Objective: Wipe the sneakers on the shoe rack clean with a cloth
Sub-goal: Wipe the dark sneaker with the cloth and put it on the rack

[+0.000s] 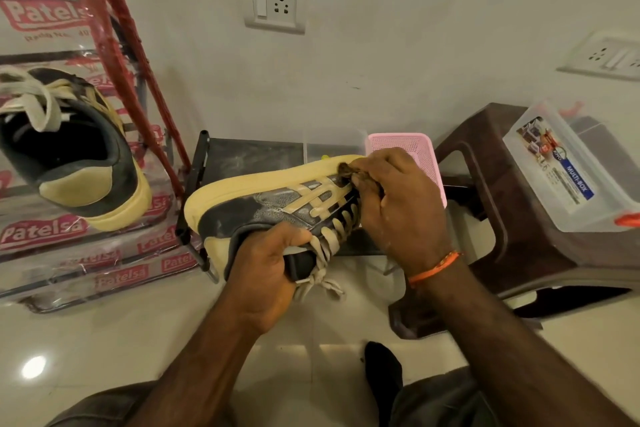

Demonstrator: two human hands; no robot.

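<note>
Glossy pale tiled floor (pixel 104 333) and white wall (pixel 381 55) bound the scene; the wall carries a white switch-and-socket plate (pixel 274 1). At the left stands a shoe rack wrapped in clear plastic printed with red "Patelsa" labels (pixel 45 229), with a red-wrapped frame bar (pixel 114 31) leaning across it. At the right, a dark brown plastic stool (pixel 502 218) bears a clear plastic storage box with a blue "MULTI-BOX" label (pixel 568 170). Between them sits a low black shelf (pixel 249 152), its surface dusty; a pink perforated plastic basket (pixel 405 146) stands at its right end.

On the wrapped rack a black and cream sneaker with off-white laces (pixel 79 156) lies tilted, heel toward the camera. Its mate, a second black and cream sneaker (pixel 263 198), is held in the air above the low shelf, on its side, sole turned away from the person.

The left hand (pixel 270 274) grips this sneaker at the collar, thumb curled over the edge beside the laces. The right hand (pixel 398 201), with an orange thread band (pixel 436 265) at the wrist, pinches a small brown cloth (pixel 349 172) in its curled fingers and presses it to the upper near the sole edge
</note>
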